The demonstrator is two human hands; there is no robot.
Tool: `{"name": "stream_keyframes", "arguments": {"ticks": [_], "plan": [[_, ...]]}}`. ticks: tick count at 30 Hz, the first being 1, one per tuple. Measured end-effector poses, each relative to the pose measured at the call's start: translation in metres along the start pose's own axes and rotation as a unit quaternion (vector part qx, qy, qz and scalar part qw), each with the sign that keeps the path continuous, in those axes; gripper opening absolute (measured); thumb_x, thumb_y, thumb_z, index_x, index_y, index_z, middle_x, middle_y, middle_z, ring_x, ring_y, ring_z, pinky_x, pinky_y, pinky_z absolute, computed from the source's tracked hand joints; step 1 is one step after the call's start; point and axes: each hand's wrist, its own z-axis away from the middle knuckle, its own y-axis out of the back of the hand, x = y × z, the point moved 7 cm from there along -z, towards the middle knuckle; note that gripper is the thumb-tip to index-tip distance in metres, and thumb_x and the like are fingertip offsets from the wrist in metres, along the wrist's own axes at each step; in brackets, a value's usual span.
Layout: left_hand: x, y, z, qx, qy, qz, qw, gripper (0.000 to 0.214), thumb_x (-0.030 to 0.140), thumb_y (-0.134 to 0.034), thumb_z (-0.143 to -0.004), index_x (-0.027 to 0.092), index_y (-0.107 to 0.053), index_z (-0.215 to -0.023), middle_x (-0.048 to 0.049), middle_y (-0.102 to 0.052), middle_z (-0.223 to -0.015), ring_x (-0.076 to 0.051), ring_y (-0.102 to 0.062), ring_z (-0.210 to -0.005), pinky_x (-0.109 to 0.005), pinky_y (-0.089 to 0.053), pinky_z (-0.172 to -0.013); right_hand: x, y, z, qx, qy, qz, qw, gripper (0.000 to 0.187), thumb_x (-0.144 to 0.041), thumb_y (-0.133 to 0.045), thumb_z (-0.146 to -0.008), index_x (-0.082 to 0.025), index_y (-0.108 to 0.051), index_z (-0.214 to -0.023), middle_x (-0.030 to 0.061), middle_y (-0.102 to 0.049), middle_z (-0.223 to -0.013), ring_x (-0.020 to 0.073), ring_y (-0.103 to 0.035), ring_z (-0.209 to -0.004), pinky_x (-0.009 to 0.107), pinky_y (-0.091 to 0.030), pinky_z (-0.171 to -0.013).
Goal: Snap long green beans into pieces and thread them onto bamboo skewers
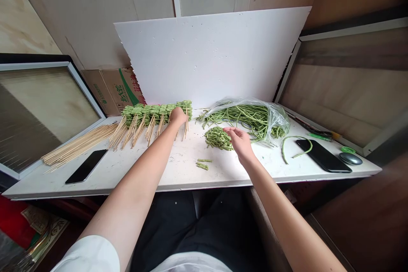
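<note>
My left hand (178,115) is at the right part of a row of skewered green bean bundles (149,110), stacked along the back of the white table. Its fingers are curled, and what they hold is hidden behind the hand. Bamboo sticks (151,129) poke out of the bundles toward me. My right hand (240,141) is at the right edge of a heap of cut green bean pieces (217,138), fingers stretched out toward it; I see nothing held in them. A few cut pieces (202,165) lie apart, nearer the front edge.
Loose bamboo skewers (79,144) and a phone (86,166) lie at left. Long beans in a clear plastic bag (251,117) lie behind my right hand. At right are a single long bean (283,148), another phone (323,156) and a dark mouse-like object (350,158). A white foam board (213,59) stands behind.
</note>
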Motion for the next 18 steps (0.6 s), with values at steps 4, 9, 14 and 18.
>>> {"name": "stream_keyframes", "arguments": {"ticks": [4, 9, 14, 18], "plan": [[0.0045, 0.0026, 0.0005, 0.034, -0.002, -0.023, 0.999, 0.022, 0.024, -0.082, -0.081, 0.016, -0.07, -0.097, -0.0161, -0.076, -0.093, -0.031, -0.074, -0.093, -0.034, -0.058, -0.074, 0.0, 0.0005, -0.0008, -0.002, 0.01, -0.004, 1.0, 0.032, -0.045, -0.067, -0.08, -0.02, -0.079, -0.096, 0.0097, -0.078, -0.108, 0.0252, -0.065, -0.097, 0.034, -0.045, -0.079], [0.0056, 0.0017, 0.0019, 0.053, -0.017, -0.029, 0.998, 0.013, 0.024, -0.077, -0.086, 0.015, -0.072, -0.095, -0.0165, -0.075, -0.093, -0.027, -0.073, -0.085, -0.033, -0.056, -0.072, -0.0007, 0.0015, -0.0011, -0.001, 0.019, -0.006, 1.0, 0.032, -0.047, -0.068, -0.081, -0.02, -0.08, -0.095, 0.0101, -0.079, -0.108, 0.0259, -0.066, -0.1, 0.034, -0.046, -0.082], [0.0064, 0.0019, 0.0047, 0.056, -0.031, -0.019, 0.998, 0.011, 0.026, -0.073, -0.09, 0.016, -0.072, -0.094, -0.0131, -0.073, -0.086, -0.025, -0.072, -0.086, -0.03, -0.055, -0.072, 0.0005, 0.001, -0.0004, 0.0, 0.017, -0.001, 1.0, 0.032, -0.045, -0.067, -0.081, -0.019, -0.08, -0.096, 0.0096, -0.079, -0.106, 0.024, -0.065, -0.092, 0.033, -0.045, -0.078], [0.0058, -0.0011, 0.0066, 0.029, -0.039, 0.005, 0.999, 0.012, 0.028, -0.071, -0.091, 0.016, -0.07, -0.091, -0.0121, -0.071, -0.086, -0.026, -0.071, -0.092, -0.028, -0.055, -0.072, 0.0004, -0.0004, 0.0004, -0.005, 0.015, 0.004, 1.0, 0.032, -0.043, -0.066, -0.081, -0.019, -0.08, -0.096, 0.0093, -0.079, -0.105, 0.023, -0.064, -0.089, 0.033, -0.043, -0.075]]}}
